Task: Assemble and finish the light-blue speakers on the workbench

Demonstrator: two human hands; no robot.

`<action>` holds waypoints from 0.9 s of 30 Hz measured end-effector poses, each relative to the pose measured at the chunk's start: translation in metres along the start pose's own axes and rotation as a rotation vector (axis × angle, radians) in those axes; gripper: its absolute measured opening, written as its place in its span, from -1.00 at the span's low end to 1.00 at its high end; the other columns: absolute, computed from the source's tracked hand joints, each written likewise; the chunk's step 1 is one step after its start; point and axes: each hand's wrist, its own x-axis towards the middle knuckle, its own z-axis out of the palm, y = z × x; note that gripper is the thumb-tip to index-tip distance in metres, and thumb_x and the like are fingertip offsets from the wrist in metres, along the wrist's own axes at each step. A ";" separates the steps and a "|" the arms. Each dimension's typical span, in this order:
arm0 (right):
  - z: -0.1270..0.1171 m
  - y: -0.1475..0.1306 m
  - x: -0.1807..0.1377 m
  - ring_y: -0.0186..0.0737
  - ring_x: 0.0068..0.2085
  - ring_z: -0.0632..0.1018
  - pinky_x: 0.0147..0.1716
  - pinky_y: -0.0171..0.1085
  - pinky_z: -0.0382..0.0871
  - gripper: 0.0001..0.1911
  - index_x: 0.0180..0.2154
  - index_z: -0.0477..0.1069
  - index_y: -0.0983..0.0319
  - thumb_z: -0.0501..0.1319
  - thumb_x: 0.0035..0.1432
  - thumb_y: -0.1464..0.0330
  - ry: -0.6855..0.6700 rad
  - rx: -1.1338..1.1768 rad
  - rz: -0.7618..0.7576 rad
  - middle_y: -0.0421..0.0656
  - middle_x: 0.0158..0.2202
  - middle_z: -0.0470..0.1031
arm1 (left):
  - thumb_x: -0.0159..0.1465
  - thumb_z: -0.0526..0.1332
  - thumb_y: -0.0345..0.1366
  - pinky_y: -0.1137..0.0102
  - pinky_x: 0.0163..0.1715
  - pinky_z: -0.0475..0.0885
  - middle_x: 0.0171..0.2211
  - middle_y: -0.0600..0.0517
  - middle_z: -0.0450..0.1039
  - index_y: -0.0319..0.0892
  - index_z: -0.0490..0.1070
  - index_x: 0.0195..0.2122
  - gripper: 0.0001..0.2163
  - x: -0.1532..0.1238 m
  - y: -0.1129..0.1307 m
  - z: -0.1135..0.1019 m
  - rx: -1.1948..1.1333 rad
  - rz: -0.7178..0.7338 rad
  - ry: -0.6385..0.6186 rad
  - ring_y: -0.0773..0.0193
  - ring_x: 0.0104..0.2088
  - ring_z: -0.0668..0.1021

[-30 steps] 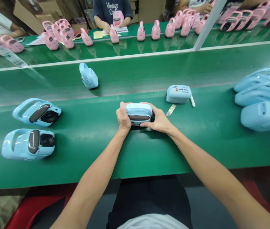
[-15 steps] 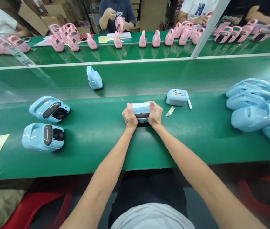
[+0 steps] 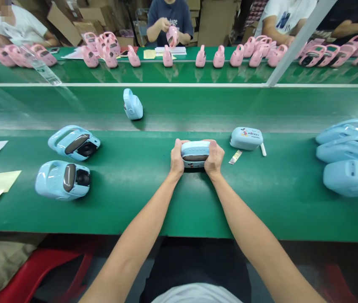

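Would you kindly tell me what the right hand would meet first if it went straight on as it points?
The right hand grips the light blue device, so that comes first; past it, the white rail seems next in line, though depth is unclear.

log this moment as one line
left hand: gripping blue device | right hand: gripping same device | shiny strip: on green table

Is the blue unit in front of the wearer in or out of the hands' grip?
In: the left hand holds one end of the blue unit, the right hand the other.
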 end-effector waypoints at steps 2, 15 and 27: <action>-0.001 0.001 -0.001 -0.12 -0.35 0.59 -0.30 -0.19 0.39 -0.26 -0.35 0.60 0.21 -0.05 0.42 -0.20 -0.019 0.031 0.030 -0.13 -0.41 0.61 | 0.35 -0.05 0.42 0.24 0.02 0.52 -0.12 -0.11 0.68 -0.16 0.61 -0.11 -0.26 0.004 0.001 -0.014 -0.044 -0.027 -0.163 0.04 -0.06 0.68; 0.006 0.000 0.013 -0.14 -0.51 0.59 -0.45 -0.17 0.54 -0.28 -0.47 0.44 0.14 0.07 0.18 -0.37 0.056 0.621 0.546 -0.19 -0.57 0.50 | -0.09 0.62 0.10 0.18 0.14 0.51 0.07 -0.08 0.60 -0.06 0.51 0.16 -0.20 -0.019 0.050 -0.007 0.433 0.171 -0.268 -0.03 0.07 0.64; -0.002 0.003 0.019 -0.11 -0.51 0.59 -0.42 -0.11 0.57 -0.29 -0.42 0.41 0.15 0.04 0.20 -0.36 0.057 0.700 0.620 -0.16 -0.55 0.52 | -0.07 0.65 0.01 0.11 0.20 0.49 0.21 -0.13 0.49 -0.04 0.38 0.27 -0.12 -0.019 0.059 0.002 0.529 0.363 -0.301 -0.07 0.17 0.57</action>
